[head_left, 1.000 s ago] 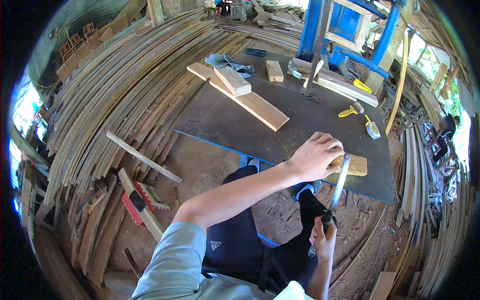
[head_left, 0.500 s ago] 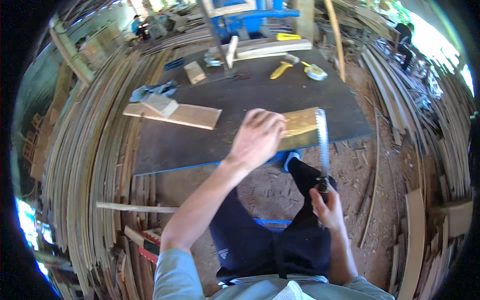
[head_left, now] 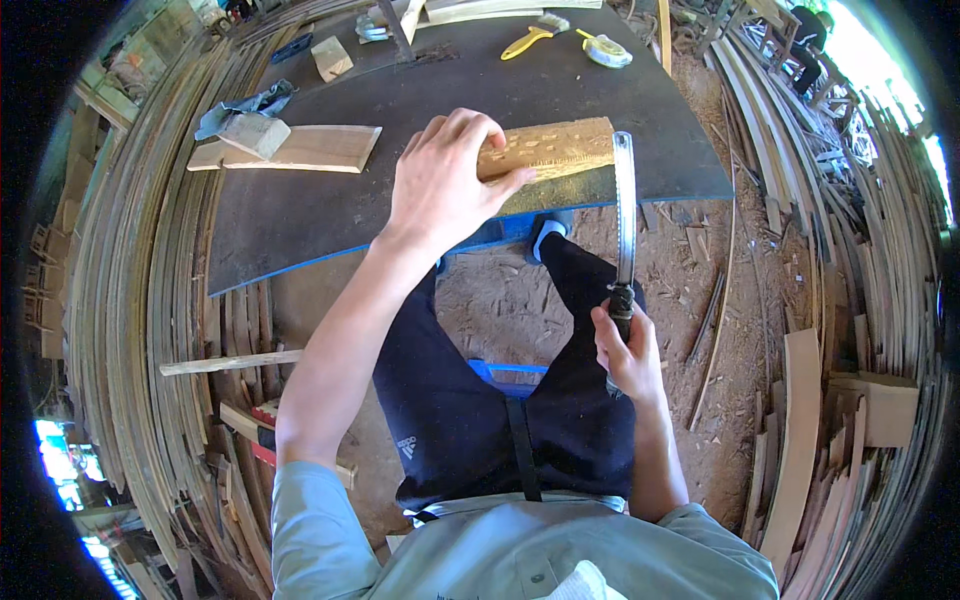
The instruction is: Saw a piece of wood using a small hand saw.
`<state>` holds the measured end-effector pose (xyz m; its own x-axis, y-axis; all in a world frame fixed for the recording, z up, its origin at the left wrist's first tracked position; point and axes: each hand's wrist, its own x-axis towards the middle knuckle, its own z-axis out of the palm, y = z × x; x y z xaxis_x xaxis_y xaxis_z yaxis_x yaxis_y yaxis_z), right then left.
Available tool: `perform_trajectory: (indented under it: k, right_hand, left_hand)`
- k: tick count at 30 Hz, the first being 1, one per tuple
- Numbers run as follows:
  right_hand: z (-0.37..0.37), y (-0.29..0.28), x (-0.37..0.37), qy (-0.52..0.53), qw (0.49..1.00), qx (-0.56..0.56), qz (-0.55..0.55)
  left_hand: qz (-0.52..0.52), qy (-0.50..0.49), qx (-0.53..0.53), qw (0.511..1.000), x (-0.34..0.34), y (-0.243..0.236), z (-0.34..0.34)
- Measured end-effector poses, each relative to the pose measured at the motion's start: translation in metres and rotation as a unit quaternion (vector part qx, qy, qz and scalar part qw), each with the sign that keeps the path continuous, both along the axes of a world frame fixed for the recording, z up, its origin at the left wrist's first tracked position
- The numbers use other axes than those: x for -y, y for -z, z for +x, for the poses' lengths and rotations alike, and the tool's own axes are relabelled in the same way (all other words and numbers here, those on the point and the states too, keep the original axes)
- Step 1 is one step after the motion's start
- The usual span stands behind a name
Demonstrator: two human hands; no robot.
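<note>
My left hand (head_left: 445, 178) is closed on the left end of a yellowish wooden block (head_left: 555, 148), thumb along its near side and fingers over the far side. The block lies near the front edge of the dark table (head_left: 480, 80), with a pitted, rough face showing. Yellow sawdust is scattered on the tabletop beside it. In my right hand (head_left: 630, 355) is a hand saw (head_left: 625, 215), gripped by its dark handle. Its narrow silver blade points away from me, with the tip by the block's right end; whether they touch I cannot tell.
On the table's left, a pale wood offcut (head_left: 254, 134) rests on a flat board (head_left: 325, 148) beside a blue-grey cloth (head_left: 250, 105). Farther back are a small block (head_left: 331, 59), a yellow-handled brush (head_left: 530, 38) and a tape measure (head_left: 606, 50). Long planks (head_left: 130, 270) line both sides.
My view has tilted down, so the table sits higher in it. My left hand has opened its grip somewhat, its thumb now showing along the block's near side. The saw remains by the block's right end.
</note>
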<state>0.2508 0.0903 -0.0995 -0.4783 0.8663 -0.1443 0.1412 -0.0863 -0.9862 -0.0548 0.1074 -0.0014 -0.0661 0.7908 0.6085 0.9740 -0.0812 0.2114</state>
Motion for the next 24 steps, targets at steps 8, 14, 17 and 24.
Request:
perform_trajectory:
  k: [8,14,17,24]
  right_hand:
    - [-0.011,-0.001,-0.002,-0.016,1.0,0.016,0.007]
    - [-0.017,0.009,-0.005,-0.034,0.999,0.004,-0.031]
    - [-0.02,0.008,-0.007,-0.023,0.999,-0.018,-0.026]
    - [-0.058,-0.029,-0.016,-0.024,0.944,0.153,0.293]
  left_hand:
    - [-0.043,-0.02,0.116,0.992,-0.015,0.006,0.001]
    - [-0.056,-0.048,0.03,0.997,-0.012,-0.006,0.009]
    - [-0.11,-0.027,0.087,0.99,-0.015,-0.017,0.01]
    - [-0.108,0.007,0.085,0.99,0.009,-0.009,-0.012]
